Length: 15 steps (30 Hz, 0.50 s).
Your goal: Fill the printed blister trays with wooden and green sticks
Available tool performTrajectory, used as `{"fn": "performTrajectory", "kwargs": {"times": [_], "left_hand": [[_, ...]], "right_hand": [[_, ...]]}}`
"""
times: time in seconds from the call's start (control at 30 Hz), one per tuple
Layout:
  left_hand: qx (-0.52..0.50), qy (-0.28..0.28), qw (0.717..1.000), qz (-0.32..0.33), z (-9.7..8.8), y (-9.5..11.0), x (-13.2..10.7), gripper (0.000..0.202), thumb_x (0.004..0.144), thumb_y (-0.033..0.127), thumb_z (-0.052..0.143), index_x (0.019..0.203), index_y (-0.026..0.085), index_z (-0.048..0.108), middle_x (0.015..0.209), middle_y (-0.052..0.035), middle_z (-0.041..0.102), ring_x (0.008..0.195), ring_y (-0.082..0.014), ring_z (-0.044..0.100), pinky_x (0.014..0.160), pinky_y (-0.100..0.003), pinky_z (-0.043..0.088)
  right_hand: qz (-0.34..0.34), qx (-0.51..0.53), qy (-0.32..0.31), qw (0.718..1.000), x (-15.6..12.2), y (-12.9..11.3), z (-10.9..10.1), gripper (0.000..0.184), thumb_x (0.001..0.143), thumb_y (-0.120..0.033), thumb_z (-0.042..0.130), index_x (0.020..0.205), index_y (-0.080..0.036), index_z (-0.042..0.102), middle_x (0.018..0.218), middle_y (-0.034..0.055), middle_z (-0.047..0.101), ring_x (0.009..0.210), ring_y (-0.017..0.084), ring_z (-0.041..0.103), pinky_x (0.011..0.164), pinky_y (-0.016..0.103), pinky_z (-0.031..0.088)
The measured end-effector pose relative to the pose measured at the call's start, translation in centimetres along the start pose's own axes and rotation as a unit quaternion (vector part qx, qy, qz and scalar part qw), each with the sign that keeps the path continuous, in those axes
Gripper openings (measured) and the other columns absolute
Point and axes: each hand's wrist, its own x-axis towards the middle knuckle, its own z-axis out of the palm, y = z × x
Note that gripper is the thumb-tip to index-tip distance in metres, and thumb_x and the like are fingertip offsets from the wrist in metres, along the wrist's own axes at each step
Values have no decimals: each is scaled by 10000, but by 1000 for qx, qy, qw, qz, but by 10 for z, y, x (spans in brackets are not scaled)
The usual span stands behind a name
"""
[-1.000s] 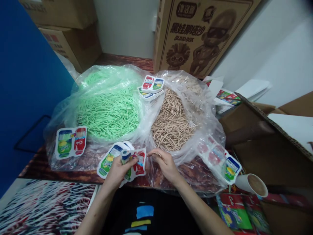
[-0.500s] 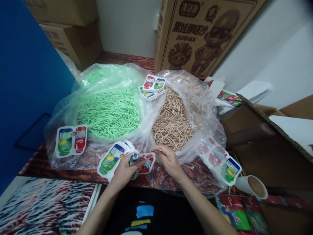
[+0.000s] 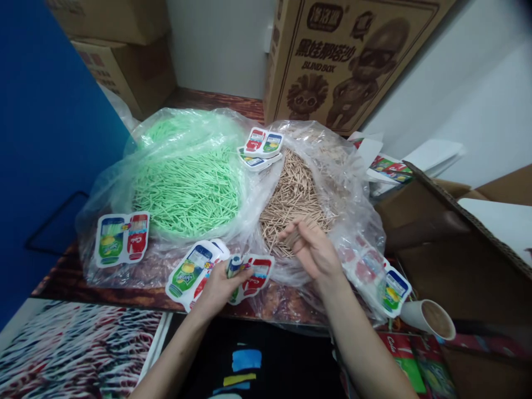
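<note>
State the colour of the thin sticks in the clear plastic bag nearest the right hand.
The thin sticks are light brown, seen best in the head view.

the green sticks (image 3: 187, 194) on the left are an even, bright mint; the tan sticks (image 3: 286, 208) right of them are a dull kraft brown. the leftmost card (image 3: 111, 238) has a white border around one green shape, with dark blue above and a yellow lemon, and one red shape with white lettering. the held card (image 3: 261, 267), near the middle, shows mostly red, edged in white. the tabletop (image 3: 54, 280) is dark reddish brown with streaky wood grain. at far right, the big carton (image 3: 286, 50) is brown, printed in darker brown. the left panel (image 3: 50, 122) is plain deep blue.
</note>
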Motion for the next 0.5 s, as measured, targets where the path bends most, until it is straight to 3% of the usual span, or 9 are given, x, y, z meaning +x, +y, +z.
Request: {"fn": "performTrajectory", "kwargs": {"times": [0.13,0.23,0.3,0.4,0.5], "left_hand": [[-9,7,1000,-10,-6,-5,0,296,693,415,723,791,138,697,696,-38,705,685,-210,640,638,-292,494],[-6,3,1000,-12,-5,-5,0,299,675,409,738,791,138,697,704,-37,708,676,-202,639,634,-284,492],[5,1,1000,-10,-2,-2,-1,290,652,397,756,764,137,691,699,-33,704,660,-192,631,626,-275,487],[28,7,1000,-9,1,5,-4,272,649,390,755,682,136,663,643,-17,675,604,-171,597,580,-259,468],[48,24,999,1,3,12,-8,282,680,392,727,601,145,618,582,8,633,553,-146,554,533,-239,436]], "right_hand": [[-24,-206,56,977,5,-1,-43,185,763,-345,662,814,-194,568,619,-53,587,476,73,511,477,195,412],[-4,-358,30,933,3,9,-53,164,818,-354,554,824,-190,546,623,-49,543,468,84,466,464,206,361],[-27,-438,14,898,3,15,-51,132,864,-313,471,848,-196,530,652,-40,526,504,102,471,504,226,375],[-127,-573,-30,809,5,19,-44,139,882,-175,402,874,-202,538,755,9,539,668,152,517,621,269,406],[-211,-707,-100,668,13,21,-42,298,856,-44,371,991,-205,582,887,63,548,807,192,504,711,301,394]]}}
